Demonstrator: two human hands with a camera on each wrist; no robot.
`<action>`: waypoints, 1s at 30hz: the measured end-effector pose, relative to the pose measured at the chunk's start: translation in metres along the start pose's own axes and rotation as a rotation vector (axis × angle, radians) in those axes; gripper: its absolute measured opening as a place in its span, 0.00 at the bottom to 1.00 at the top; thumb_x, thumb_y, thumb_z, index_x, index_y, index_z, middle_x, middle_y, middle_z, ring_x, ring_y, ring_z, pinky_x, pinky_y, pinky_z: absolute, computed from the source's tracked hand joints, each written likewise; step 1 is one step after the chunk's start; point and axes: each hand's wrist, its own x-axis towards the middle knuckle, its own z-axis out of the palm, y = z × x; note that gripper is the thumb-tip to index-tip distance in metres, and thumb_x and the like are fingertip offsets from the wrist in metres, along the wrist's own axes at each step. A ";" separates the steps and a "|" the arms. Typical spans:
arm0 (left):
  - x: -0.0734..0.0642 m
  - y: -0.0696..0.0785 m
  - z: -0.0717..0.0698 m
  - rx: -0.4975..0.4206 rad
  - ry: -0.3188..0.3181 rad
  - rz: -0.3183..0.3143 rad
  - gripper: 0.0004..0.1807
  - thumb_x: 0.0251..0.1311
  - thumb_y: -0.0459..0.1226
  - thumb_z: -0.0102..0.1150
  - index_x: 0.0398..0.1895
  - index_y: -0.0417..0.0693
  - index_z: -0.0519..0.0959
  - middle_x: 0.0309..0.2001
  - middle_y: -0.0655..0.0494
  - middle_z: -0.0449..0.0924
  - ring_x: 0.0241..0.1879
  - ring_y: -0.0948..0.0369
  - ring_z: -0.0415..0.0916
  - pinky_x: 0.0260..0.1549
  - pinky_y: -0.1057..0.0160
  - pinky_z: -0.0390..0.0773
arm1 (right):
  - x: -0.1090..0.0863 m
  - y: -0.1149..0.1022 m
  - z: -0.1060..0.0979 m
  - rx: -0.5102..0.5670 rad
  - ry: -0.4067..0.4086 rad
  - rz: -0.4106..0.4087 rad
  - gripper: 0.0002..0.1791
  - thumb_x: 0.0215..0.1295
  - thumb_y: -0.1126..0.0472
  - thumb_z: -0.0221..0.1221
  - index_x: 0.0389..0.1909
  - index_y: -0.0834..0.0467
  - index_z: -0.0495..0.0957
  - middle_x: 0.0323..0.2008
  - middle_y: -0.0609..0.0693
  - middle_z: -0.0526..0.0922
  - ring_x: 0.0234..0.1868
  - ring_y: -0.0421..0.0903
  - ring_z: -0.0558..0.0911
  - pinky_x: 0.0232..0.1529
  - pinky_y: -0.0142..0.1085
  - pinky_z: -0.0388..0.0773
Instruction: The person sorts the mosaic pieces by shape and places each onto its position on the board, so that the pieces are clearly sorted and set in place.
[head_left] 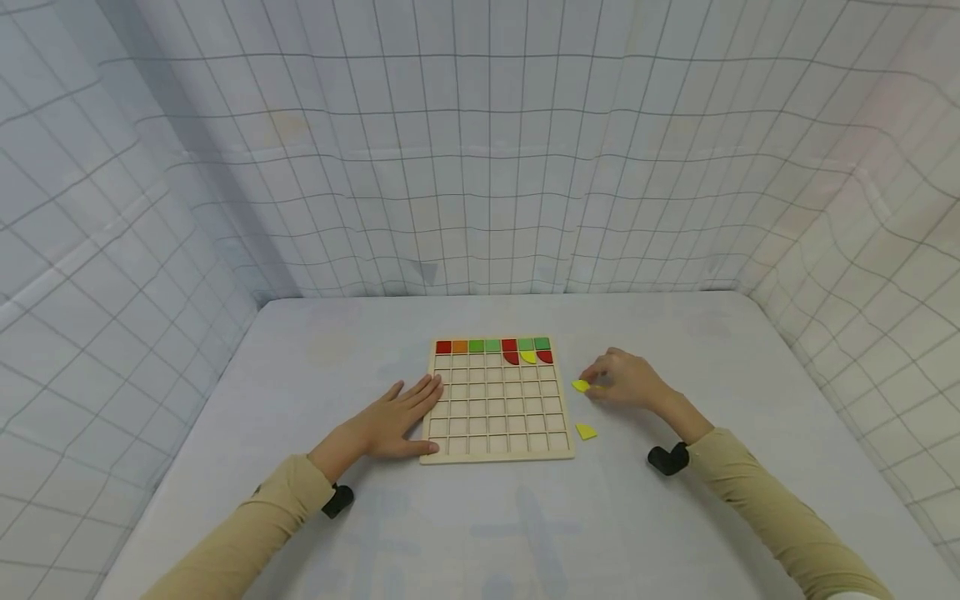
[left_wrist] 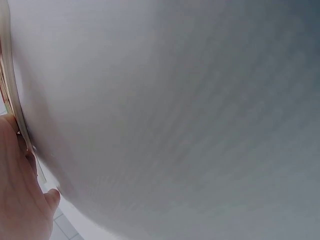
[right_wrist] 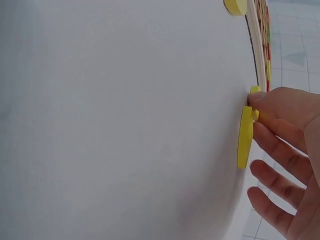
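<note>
A wooden grid board point(head_left: 498, 457) lies on the table, with coloured tiles across its far row and a few below it at the right. My left hand point(head_left: 397, 423) rests with straight fingers over the board's left edge; in the left wrist view the hand point(left_wrist: 22, 185) lies along the rim. To the right of the board, my right hand point(head_left: 626, 381) pinches a yellow quarter-round tile point(head_left: 581, 386) between thumb and finger. Another yellow tile point(right_wrist: 244, 137) stands out beside these fingertips in the right wrist view, partly hidden under the hand in the head view.
One more yellow quarter-round tile point(head_left: 586, 431) lies off the board's near right corner. Red and yellow rounded pieces, such as a yellow one point(head_left: 528, 357), sit in the second row. A white gridded curtain point(head_left: 495, 167) surrounds the white table point(head_left: 480, 533).
</note>
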 end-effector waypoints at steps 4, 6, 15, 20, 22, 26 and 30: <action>0.000 -0.001 0.001 0.003 0.001 0.001 0.53 0.61 0.66 0.46 0.77 0.44 0.43 0.78 0.49 0.37 0.77 0.51 0.38 0.71 0.38 0.43 | 0.001 -0.001 0.001 -0.010 0.011 0.003 0.11 0.52 0.55 0.69 0.38 0.52 0.87 0.31 0.40 0.85 0.36 0.39 0.76 0.33 0.33 0.75; 0.000 -0.001 0.001 0.004 -0.001 0.000 0.53 0.61 0.66 0.46 0.77 0.44 0.42 0.78 0.49 0.36 0.77 0.51 0.37 0.71 0.38 0.43 | 0.002 -0.001 0.001 -0.017 0.021 0.005 0.11 0.52 0.55 0.69 0.38 0.52 0.87 0.31 0.40 0.85 0.35 0.39 0.76 0.32 0.33 0.74; 0.000 0.000 -0.001 0.010 -0.004 -0.001 0.53 0.61 0.67 0.45 0.77 0.45 0.42 0.78 0.50 0.36 0.77 0.52 0.37 0.72 0.39 0.43 | 0.010 -0.006 0.000 -0.019 0.095 -0.004 0.11 0.53 0.57 0.67 0.39 0.53 0.87 0.33 0.43 0.84 0.35 0.41 0.74 0.31 0.32 0.71; 0.001 0.000 -0.001 0.014 -0.009 -0.003 0.53 0.61 0.67 0.44 0.77 0.45 0.41 0.78 0.50 0.36 0.77 0.52 0.36 0.72 0.40 0.43 | 0.016 -0.010 0.000 -0.029 0.115 -0.030 0.12 0.54 0.55 0.67 0.39 0.53 0.86 0.33 0.44 0.85 0.37 0.43 0.76 0.32 0.35 0.75; 0.001 0.000 -0.001 0.012 -0.011 -0.003 0.53 0.61 0.67 0.44 0.77 0.45 0.41 0.78 0.50 0.35 0.77 0.52 0.36 0.72 0.39 0.43 | 0.019 -0.013 -0.001 -0.028 0.121 -0.034 0.13 0.54 0.54 0.67 0.40 0.53 0.86 0.33 0.44 0.85 0.37 0.44 0.77 0.32 0.36 0.75; 0.001 0.000 -0.001 0.011 -0.014 -0.002 0.53 0.61 0.67 0.44 0.77 0.45 0.41 0.78 0.50 0.35 0.78 0.52 0.36 0.71 0.39 0.43 | 0.025 -0.018 0.000 -0.026 0.134 -0.046 0.13 0.55 0.54 0.67 0.40 0.53 0.87 0.33 0.45 0.85 0.37 0.44 0.77 0.32 0.35 0.75; 0.001 0.000 -0.001 0.015 -0.017 -0.005 0.53 0.61 0.67 0.44 0.77 0.45 0.41 0.78 0.50 0.34 0.78 0.52 0.35 0.72 0.39 0.43 | 0.031 -0.024 0.001 -0.018 0.145 -0.064 0.13 0.54 0.54 0.68 0.40 0.54 0.87 0.34 0.46 0.86 0.37 0.45 0.77 0.32 0.36 0.76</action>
